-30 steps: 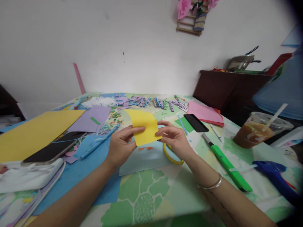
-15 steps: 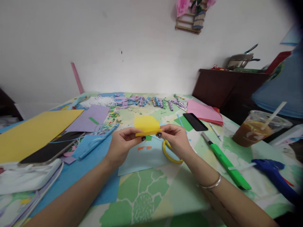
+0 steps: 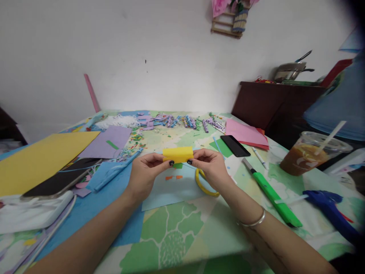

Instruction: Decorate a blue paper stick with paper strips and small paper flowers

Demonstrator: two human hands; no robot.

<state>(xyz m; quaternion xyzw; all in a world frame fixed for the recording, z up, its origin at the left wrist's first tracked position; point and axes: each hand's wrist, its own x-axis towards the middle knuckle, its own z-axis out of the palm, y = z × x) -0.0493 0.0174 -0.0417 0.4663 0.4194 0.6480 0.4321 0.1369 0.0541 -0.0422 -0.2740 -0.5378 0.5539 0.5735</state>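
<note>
A small piece of yellow paper [image 3: 178,154], folded or rolled into a narrow band, is stretched between my two hands above the table. My left hand [image 3: 145,173] pinches its left end between thumb and fingers. At the right end, my right hand [image 3: 212,167] grips it the same way. Below lies a light blue sheet [image 3: 171,196] with small orange paper bits [image 3: 173,177] and a green scrap on it. Yellow scissors handles [image 3: 203,184] show partly under my right hand; their blades are mostly hidden.
To the right are a green utility knife [image 3: 273,198], a blue glue gun [image 3: 327,209], an iced drink [image 3: 302,156] and a black phone [image 3: 235,145]. Leftward lie a yellow sheet [image 3: 42,156], a purple sheet [image 3: 114,140] and another phone [image 3: 62,179]. Paper curls [image 3: 188,121] line the back.
The yellow paper's upper flap, standing up before, has come down toward me, so the piece is now a narrower band. Both hands have stayed nearly in place, still holding its ends.
</note>
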